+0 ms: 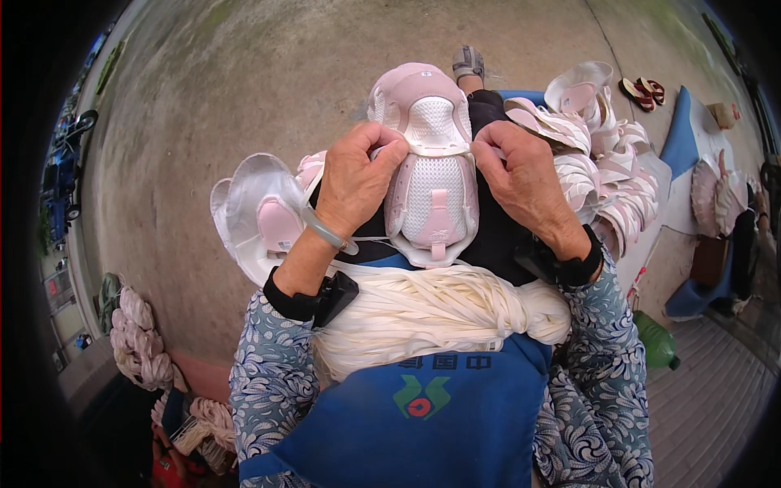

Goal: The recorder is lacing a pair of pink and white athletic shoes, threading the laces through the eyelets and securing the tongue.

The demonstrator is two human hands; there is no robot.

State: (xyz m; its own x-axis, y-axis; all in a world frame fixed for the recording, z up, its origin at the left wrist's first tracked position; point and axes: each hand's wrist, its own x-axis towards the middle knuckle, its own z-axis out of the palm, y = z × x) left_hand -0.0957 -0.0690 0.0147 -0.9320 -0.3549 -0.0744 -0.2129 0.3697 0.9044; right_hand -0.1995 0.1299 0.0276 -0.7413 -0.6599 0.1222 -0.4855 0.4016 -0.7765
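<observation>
A pink and white shoe upper (pixel 429 163) with a white mesh middle lies on my lap. My left hand (pixel 358 175) pinches its left edge and my right hand (pixel 525 183) pinches its right edge, both near the throat of the upper. A thick bundle of white laces (pixel 439 313) rests across my lap above a blue apron (pixel 423 415). A silver bracelet sits on my left wrist.
More pink and white uppers lie at my left (pixel 260 215), and a stack of them stands at my right (pixel 602 154). Bundles of laces (pixel 138 337) sit lower left. A green bottle (pixel 655 342), sandals (pixel 643 91) and another seated person (pixel 732 220) are at right on concrete floor.
</observation>
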